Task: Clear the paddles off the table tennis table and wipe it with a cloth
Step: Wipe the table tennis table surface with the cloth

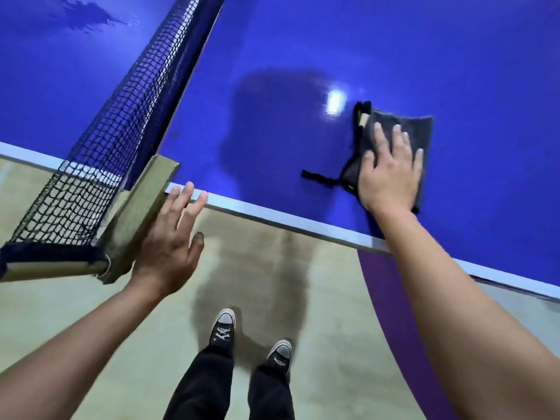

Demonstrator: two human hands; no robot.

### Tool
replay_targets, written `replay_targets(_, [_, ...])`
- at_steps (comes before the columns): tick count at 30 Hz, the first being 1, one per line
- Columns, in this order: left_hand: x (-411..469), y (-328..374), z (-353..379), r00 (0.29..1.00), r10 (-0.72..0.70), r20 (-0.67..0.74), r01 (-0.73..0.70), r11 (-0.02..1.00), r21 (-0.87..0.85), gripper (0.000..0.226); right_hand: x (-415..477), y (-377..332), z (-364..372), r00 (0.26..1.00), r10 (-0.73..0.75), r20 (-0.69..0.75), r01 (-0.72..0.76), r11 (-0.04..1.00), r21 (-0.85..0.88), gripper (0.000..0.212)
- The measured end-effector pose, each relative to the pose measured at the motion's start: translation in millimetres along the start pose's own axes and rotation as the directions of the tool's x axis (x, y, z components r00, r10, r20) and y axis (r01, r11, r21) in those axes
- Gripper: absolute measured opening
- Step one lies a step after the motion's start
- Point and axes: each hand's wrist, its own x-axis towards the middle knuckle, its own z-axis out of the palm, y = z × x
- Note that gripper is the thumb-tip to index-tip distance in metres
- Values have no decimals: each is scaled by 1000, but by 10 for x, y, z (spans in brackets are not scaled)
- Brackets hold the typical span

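Note:
A dark grey cloth point(419, 131) with black straps lies flat on the blue table tennis table point(303, 56), near its white side edge. My right hand point(389, 174) presses flat on the cloth with fingers spread. My left hand point(172, 237) is open, fingers apart, its fingertips at the table's edge beside the net post point(136, 213). It holds nothing. No paddles are in view.
The black net point(121, 122) runs from the clamp at the lower left up across the table. A wet-looking patch point(85, 13) shows on the far half. My feet in dark sneakers point(224, 325) stand on the beige floor beside the table.

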Motion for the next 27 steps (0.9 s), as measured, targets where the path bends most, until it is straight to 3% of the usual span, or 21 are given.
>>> replay_targets(4, [-4,44,-14,997,-58,42,58,998,-10,68,-237,1116,-358,975,218,-41,-219,976,-12,62])
replay_targets(7, [-3,143,-8,995,-91,51,92,995,-23,68,-476,1603,-525,917,390,-80,-392,920,-7,64])
replay_targets(13, [-19,117,-246,998,-66,4,64,977,204,68,-467,1353,-514,854,511,-97,-513,858,7,66])
replay_targets(17, [-158,14,-322,989,-139,-46,146,962,229,72,-540,560,-279,920,378,-102,-379,925,9,63])
replay_targets(22, [-321,-164,-280,983,-181,-2,180,976,122,77,-647,-1029,239,991,114,-66,-115,993,-9,62])
replay_targets(27, [-318,-164,-288,988,-146,-49,151,983,102,75,-787,-2408,546,983,-176,48,176,984,-3,59])
